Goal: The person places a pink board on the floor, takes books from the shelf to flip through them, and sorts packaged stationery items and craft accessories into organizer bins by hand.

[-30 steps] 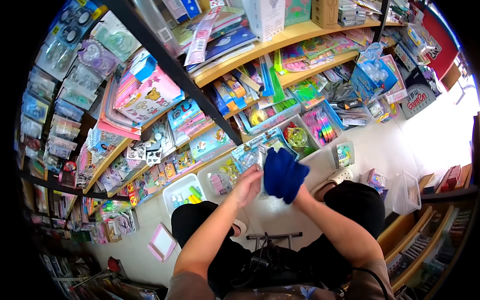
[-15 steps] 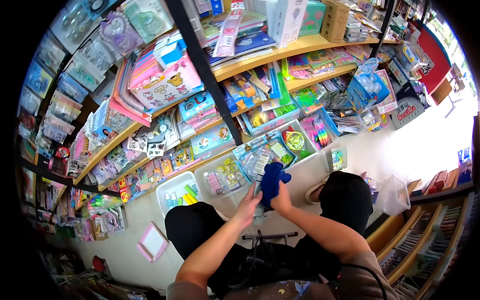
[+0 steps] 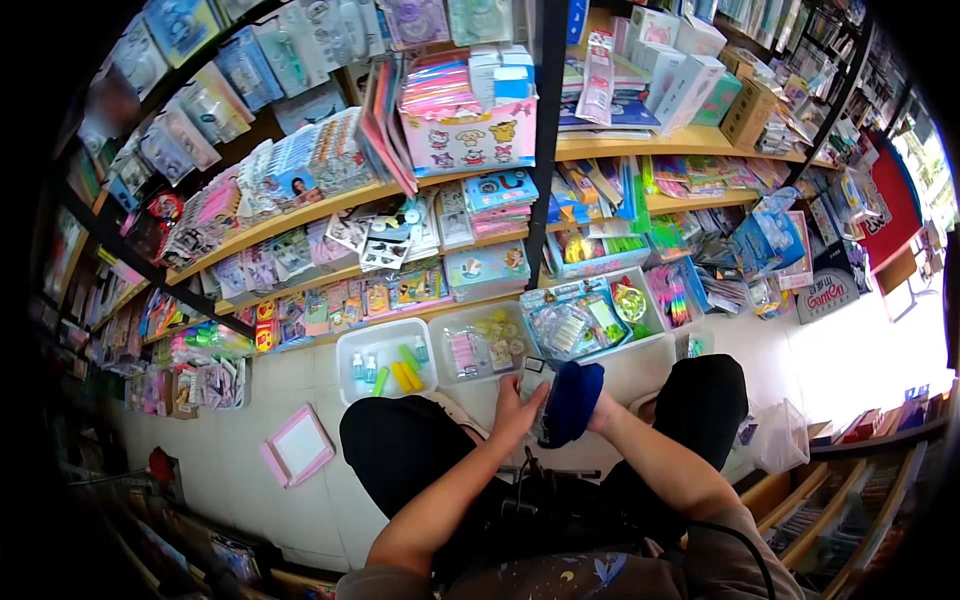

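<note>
Over my lap, my left hand [image 3: 516, 408] is closed around a small clear packet [image 3: 534, 380] with grey and white parts. A dark blue cloth [image 3: 572, 402] is bunched in my right hand [image 3: 602, 410] and lies against the packet's right side. The cloth hides most of my right fingers. Just beyond my hands, a blue-rimmed tray [image 3: 532, 300] holds packaged goods. To its left are a clear bin [image 3: 440, 372] with pink and yellow items and a white bin [image 3: 345, 350] with small bottles and green and yellow pieces.
Stocked shelves [image 3: 330, 208] curve across the front. A pink-framed white tray [image 3: 300, 446] lies on the floor at left. At right are a clear plastic container [image 3: 780, 436] and wooden racks [image 3: 850, 505]. My knees flank my hands.
The view has turned left, so the shelves appear farther right. The cloth has shifted from spread over my right hand to bunched beside the packet. My left hand keeps its hold.
</note>
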The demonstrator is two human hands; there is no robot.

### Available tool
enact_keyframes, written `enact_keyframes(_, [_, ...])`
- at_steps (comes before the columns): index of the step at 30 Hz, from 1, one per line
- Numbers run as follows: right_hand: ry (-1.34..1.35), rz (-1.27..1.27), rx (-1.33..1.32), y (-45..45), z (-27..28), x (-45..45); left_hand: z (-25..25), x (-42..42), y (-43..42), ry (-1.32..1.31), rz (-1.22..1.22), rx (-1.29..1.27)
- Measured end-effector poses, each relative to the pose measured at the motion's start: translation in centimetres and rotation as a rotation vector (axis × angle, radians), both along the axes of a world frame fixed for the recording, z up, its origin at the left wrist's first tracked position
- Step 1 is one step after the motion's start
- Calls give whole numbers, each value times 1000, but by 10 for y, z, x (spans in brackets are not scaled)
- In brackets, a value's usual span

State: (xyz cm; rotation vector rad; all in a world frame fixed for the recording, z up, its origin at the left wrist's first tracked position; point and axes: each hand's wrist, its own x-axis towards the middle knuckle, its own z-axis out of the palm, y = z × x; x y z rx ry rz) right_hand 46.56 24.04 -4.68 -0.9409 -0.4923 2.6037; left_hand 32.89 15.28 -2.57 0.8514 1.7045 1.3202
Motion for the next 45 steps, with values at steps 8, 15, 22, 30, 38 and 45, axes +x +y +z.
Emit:
enact_keyframes(8, [-51,372,198,-68,14,-33,-35,-29,-30,-334,274,-285])
enact_keyframes(15, [-312,487,291,-64,38,-16,-99,-67,-34,-380,525,-252])
enact_keyframes(22, [-331,440,218,4,16,45,-132,-86,1,-128,530,-393])
enact_keyframes(30, [-96,-32,35,55,12,78,-124,-133,57,755,227,-564])
enact_keyframes(38, [82,-122,-126,59,62,87,-129,-53,99,926,-18,-231])
enact_keyframes(45, [59,-416,-65,110,89,107,-108,28,141,1007,-338,-91])
